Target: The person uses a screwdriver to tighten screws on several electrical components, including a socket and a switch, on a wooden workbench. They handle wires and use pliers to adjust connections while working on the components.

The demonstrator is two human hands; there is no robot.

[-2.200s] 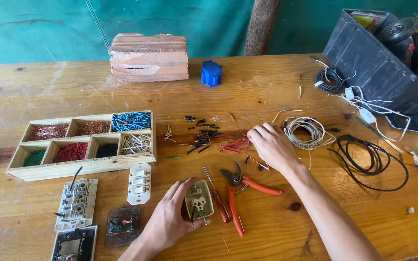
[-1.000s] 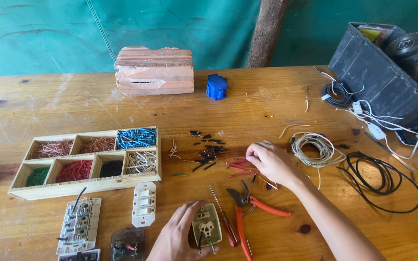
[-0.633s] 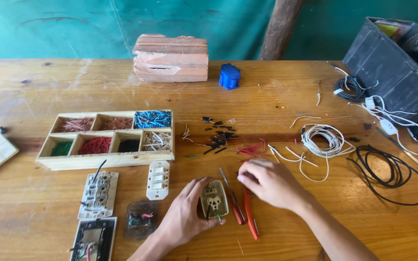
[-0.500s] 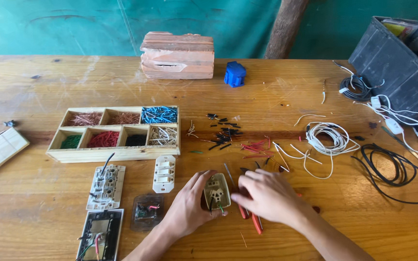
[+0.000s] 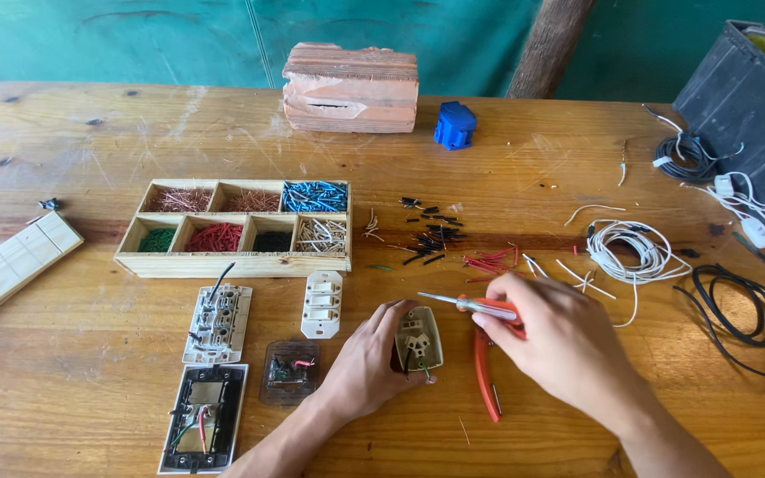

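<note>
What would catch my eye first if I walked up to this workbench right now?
Probably the two hands at the near edge: the left hand steadies a small beige socket module, while the right hand points a screwdriver at it. Behind them to the left sits a wooden compartment tray of colourful wire offcuts, and a chipped clay brick lies at the far edge.

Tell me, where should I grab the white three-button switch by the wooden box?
Probably pinch the white switch across its two long edges, coming straight down from above. It lies flat, face up, with bare table on both long sides. Its narrow, straight sides suit a thumb-and-finger grip, and neither the left hand nor the right hand touches it.
</note>
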